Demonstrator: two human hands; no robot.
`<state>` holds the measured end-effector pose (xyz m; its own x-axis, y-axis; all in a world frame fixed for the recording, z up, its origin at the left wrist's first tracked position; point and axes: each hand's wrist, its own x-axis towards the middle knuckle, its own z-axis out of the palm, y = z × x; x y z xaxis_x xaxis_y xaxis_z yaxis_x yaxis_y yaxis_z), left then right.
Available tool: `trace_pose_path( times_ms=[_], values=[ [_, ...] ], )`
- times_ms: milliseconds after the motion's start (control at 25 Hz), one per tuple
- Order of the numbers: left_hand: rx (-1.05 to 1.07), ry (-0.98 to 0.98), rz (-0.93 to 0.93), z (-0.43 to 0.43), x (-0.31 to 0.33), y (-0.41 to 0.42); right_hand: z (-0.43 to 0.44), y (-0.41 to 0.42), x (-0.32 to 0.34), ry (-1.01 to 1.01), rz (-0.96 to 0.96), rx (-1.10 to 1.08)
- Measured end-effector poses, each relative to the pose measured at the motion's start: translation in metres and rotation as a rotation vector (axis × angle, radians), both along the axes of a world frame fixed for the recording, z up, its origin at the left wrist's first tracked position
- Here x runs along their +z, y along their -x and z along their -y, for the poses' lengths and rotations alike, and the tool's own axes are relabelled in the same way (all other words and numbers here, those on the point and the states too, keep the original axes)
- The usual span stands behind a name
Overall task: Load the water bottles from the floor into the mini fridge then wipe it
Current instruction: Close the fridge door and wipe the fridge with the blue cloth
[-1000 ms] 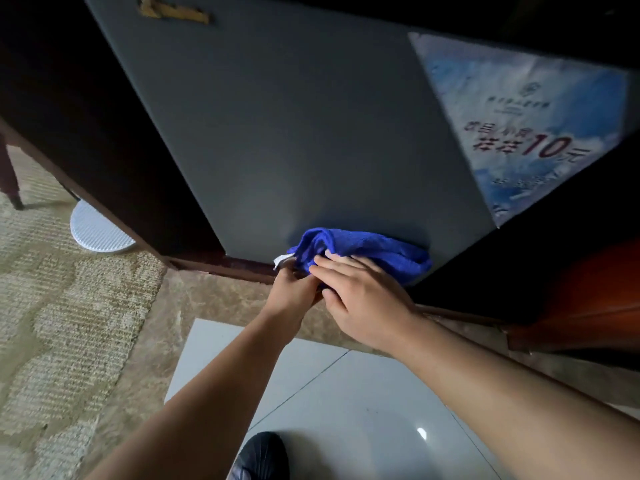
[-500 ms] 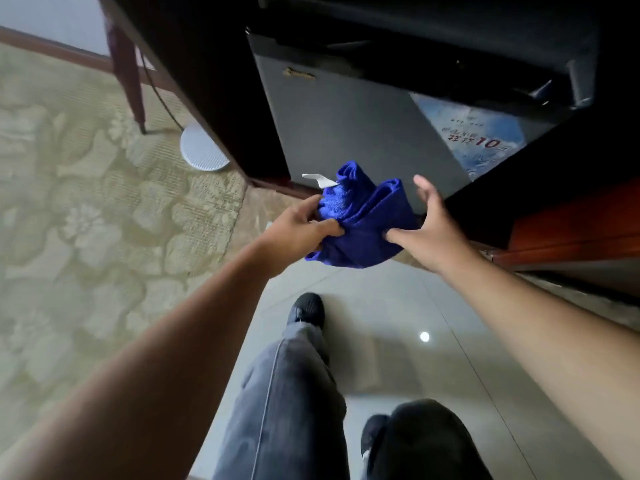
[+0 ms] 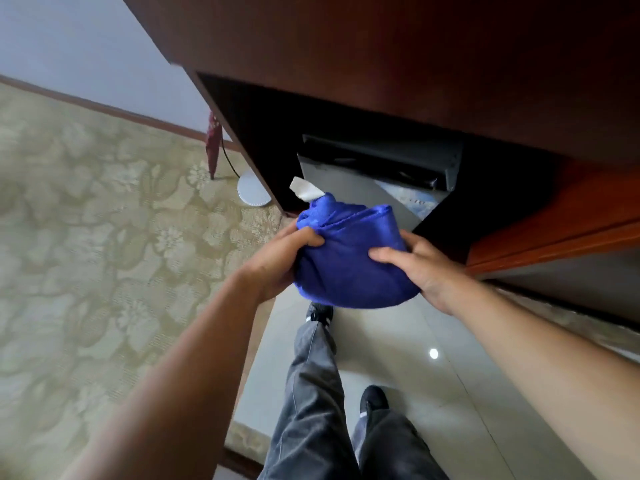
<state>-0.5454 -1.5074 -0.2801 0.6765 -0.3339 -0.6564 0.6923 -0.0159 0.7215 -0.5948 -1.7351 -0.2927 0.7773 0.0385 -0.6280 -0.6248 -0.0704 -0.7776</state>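
Note:
A bunched blue cloth (image 3: 349, 258) with a white tag at its top hangs in the air between both hands, well in front of the fridge. My left hand (image 3: 280, 261) grips its left side and my right hand (image 3: 419, 268) grips its right side. The grey mini fridge (image 3: 349, 178) stands with its door shut inside a dark wooden cabinet, a blue sticker on the door's lower right. No water bottles are in view.
The dark wooden cabinet (image 3: 398, 57) fills the top and right. Patterned carpet (image 3: 86, 254) covers the left floor, glossy tile (image 3: 450, 393) lies below me. A white round disc (image 3: 252, 192) and a cord sit by the cabinet's left side. My legs and black shoes stand on the tile.
The cloth has left the bottom of the fridge door and been lifted away toward me. I have risen and stepped back. Both hands now hold the bunched cloth in the air.

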Motion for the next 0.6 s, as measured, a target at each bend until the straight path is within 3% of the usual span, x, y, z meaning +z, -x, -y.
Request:
trace_pose_path(
  times_ms=[320, 600],
  values=[
    [0.054, -0.136, 0.342, -0.010, 0.172, -0.012, 0.000, -0.011, 0.178, 0.109, 0.345, -0.228],
    [0.152, -0.414, 0.743, -0.031, 0.287, -0.121, -0.043, -0.107, 0.290, 0.146, 0.589, -0.401]
  ],
)
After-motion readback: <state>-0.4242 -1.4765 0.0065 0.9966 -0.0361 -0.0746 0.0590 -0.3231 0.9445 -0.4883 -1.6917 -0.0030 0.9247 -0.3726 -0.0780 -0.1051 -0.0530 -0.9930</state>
